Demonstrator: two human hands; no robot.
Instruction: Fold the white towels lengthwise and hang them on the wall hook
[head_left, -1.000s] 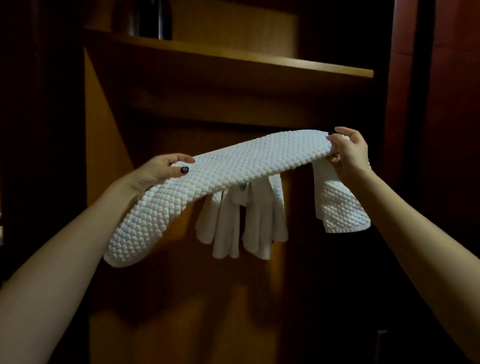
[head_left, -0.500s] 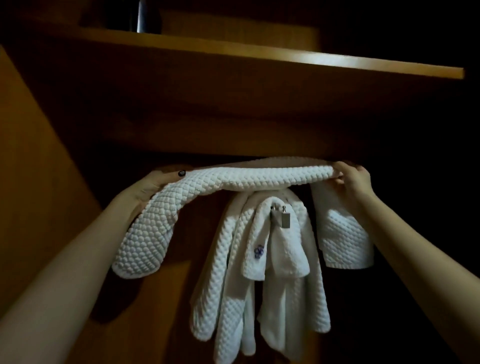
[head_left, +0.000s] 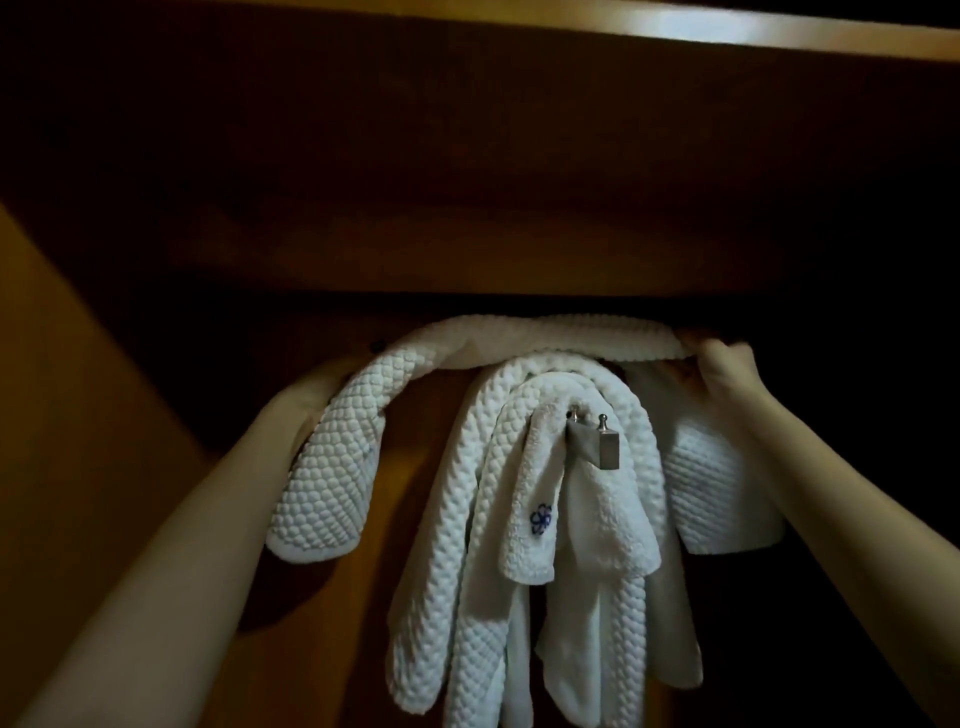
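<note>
A: Hook?
B: Square steel wall hook (head_left: 597, 447) carries several white towels (head_left: 467, 519). Folded white waffle towel (head_left: 519, 338) spans above it, right hand (head_left: 727, 371) gripping one end.
A: And left hand (head_left: 306, 397)?
B: Under other end, mostly hidden; grip unclear.

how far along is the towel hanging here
Done: several white towels already drape over the hook. In hand: a folded towel, gripped by the left hand and right hand, stretched level above the hook. Left: lower its middle onto the hook and let go.
</note>
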